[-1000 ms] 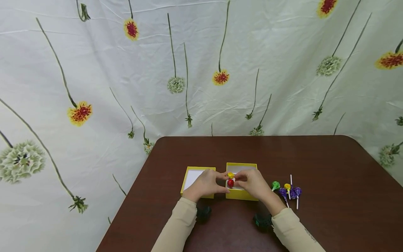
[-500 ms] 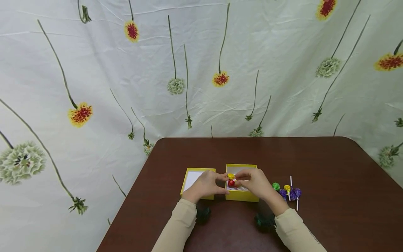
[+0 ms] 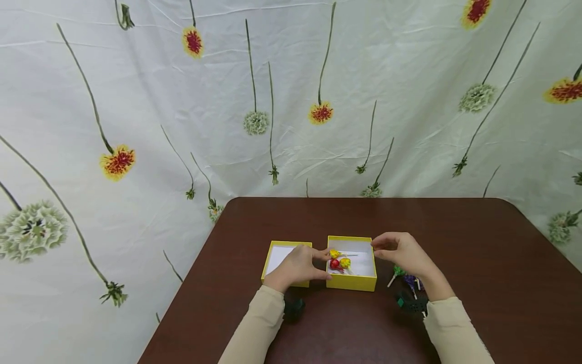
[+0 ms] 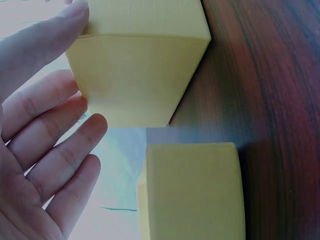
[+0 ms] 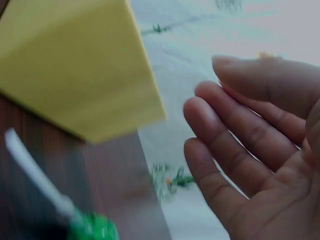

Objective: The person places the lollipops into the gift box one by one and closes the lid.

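Three lollipops lie in an open yellow box (image 3: 351, 282): a red lollipop (image 3: 334, 264), a yellow lollipop (image 3: 345, 262) beside it and another yellow lollipop (image 3: 334, 253) behind. My left hand (image 3: 296, 268) steadies the box at its left end, with the thumb at the front corner and the index finger at the left rim. In the left wrist view its fingers (image 4: 65, 155) are nearly straight. My right hand (image 3: 404, 254) is just past the box's right rim, and its loosely bent fingers (image 5: 240, 135) hold nothing in the right wrist view.
A yellow box lid (image 3: 278, 255), white inside, lies left of the box. Under my right forearm are a green lollipop (image 3: 398, 271) and purple lollipops (image 3: 410, 279), partly hidden. A flowered cloth (image 3: 291, 101) hangs behind the brown table (image 3: 273, 217).
My right hand has left the inside of the box and moved right, beyond its rim. A yellow lollipop now shows beside the red one. My left hand has stayed at the box.
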`<state>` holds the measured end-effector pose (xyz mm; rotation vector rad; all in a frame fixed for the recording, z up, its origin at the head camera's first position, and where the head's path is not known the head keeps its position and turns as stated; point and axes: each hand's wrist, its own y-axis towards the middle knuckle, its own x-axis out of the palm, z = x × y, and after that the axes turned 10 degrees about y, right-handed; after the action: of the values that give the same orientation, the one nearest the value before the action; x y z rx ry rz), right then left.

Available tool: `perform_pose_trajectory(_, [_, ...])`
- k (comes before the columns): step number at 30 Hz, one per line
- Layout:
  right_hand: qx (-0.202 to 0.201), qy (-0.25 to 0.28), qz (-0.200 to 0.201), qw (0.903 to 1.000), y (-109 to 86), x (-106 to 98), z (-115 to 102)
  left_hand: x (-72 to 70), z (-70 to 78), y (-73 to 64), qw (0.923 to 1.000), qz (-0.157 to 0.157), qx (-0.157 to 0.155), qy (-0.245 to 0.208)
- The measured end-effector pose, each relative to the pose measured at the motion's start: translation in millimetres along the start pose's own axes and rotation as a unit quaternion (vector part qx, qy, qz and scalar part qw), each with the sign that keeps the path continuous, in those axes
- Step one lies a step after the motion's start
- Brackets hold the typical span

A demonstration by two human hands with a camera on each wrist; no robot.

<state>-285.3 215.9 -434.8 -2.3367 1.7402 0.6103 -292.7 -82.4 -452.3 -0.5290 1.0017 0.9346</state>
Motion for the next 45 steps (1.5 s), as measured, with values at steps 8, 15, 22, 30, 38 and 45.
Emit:
perform_pose_trajectory(8, [0.049,0.050,-0.054,0.9961,-8.1,-26,32,-0.1,1.1,-0.8,1.0000,0.001,-0.004,0.001])
perform_pose_trajectory(15, [0.077,0.052,-0.055,0.9941,-12.8,-33,51,-0.9,2.0,-0.6,1.0000,0.002,-0.001,0.000])
perform_pose_trajectory(22, [0.078,0.064,-0.078,0.9918,-16.8,-41,63,-1.0,2.2,-0.4,1.0000,0.001,-0.003,-0.006])
perform_pose_trajectory(30, [0.090,0.063,-0.102,0.9887,-17.7,-43,65,-0.8,0.6,0.4,1.0000,-0.001,-0.004,-0.004])
perform_pose_trajectory(38, [0.096,0.063,-0.095,0.9889,-17.0,-41,66,0.1,-0.3,0.1,1.0000,0.001,0.003,-0.002])
perform_pose_trajectory(45, [0.098,0.079,-0.087,0.9882,-17.0,-41,65,1.0,-0.3,0.8,1.0000,0.003,0.002,-0.001])
